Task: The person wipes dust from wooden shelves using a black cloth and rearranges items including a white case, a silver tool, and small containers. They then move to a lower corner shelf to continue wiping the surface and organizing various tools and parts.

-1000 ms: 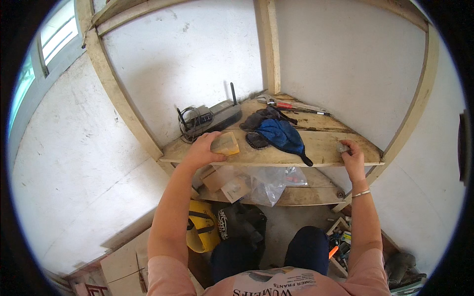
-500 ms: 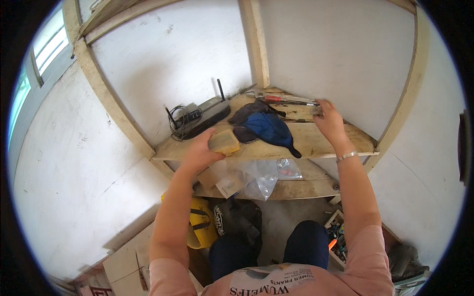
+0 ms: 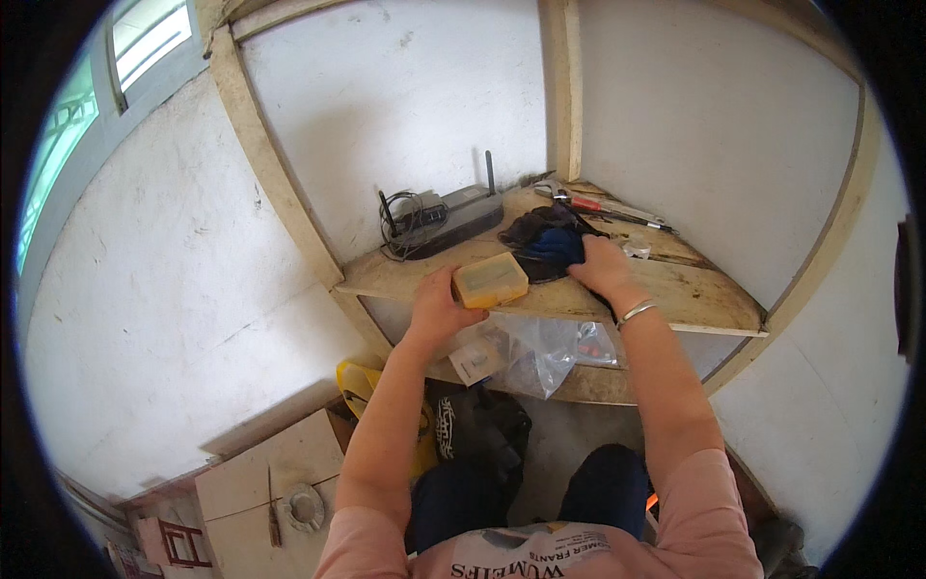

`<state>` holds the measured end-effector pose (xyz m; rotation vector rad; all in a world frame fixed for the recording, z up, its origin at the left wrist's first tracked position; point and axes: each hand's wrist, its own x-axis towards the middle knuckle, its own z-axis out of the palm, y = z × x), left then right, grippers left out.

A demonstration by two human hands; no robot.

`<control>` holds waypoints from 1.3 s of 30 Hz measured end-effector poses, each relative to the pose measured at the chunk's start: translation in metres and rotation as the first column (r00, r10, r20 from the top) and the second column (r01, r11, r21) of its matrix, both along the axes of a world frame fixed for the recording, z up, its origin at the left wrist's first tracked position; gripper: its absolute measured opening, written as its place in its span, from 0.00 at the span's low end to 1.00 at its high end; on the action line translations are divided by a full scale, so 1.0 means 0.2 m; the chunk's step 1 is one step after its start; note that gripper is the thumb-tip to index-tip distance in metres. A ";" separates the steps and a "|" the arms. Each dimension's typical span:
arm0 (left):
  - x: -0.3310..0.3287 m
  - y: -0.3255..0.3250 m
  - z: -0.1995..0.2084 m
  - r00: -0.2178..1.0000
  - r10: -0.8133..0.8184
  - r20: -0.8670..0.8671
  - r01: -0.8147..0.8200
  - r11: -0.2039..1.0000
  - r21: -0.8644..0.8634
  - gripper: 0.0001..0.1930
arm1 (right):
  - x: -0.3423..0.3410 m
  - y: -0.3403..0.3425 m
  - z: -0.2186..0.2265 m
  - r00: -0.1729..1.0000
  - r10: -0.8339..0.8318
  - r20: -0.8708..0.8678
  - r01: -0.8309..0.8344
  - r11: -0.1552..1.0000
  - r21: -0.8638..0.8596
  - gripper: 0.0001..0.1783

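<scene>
Yellow plastic, a flat rectangular box [image 3: 491,280] — your left hand [image 3: 439,309] grips it from below at the front edge of the rough wooden corner shelf [image 3: 694,289], as it did a second ago. Your right hand [image 3: 600,265] has come in from the shelf's far side and now closes on the dark blue cloth bundle [image 3: 552,241] — so the cloth is what you are handling. Both forearms reach straight forward.

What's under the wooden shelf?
Below the wooden shelf a lower ledge holds a clear plastic bag and a small carton; anything farther back is hidden by the shelf.
</scene>
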<state>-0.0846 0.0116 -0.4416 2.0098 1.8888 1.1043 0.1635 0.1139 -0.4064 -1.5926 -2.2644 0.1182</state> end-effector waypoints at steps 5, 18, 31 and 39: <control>0.10 -0.08 0.01 0.993 0.027 0.112 -0.047 0.982 0.181 0.38 | -0.03 -0.07 0.13 0.924 0.128 -0.361 -0.098 0.990 0.101 0.13; 0.19 -0.05 -0.07 0.896 0.040 0.442 -0.131 0.975 0.179 0.35 | -0.40 -0.18 0.11 0.918 0.355 -0.177 -0.327 0.930 0.167 0.12; 0.15 -0.02 -0.08 0.847 -0.081 0.525 -0.025 0.981 0.191 0.38 | -0.55 -0.32 0.08 0.871 0.490 0.028 -0.455 0.785 0.421 0.11; 0.18 -0.04 -0.05 0.842 0.073 0.534 -0.143 0.985 0.091 0.36 | -0.30 -0.15 0.07 0.976 0.198 0.095 -0.216 0.942 0.257 0.14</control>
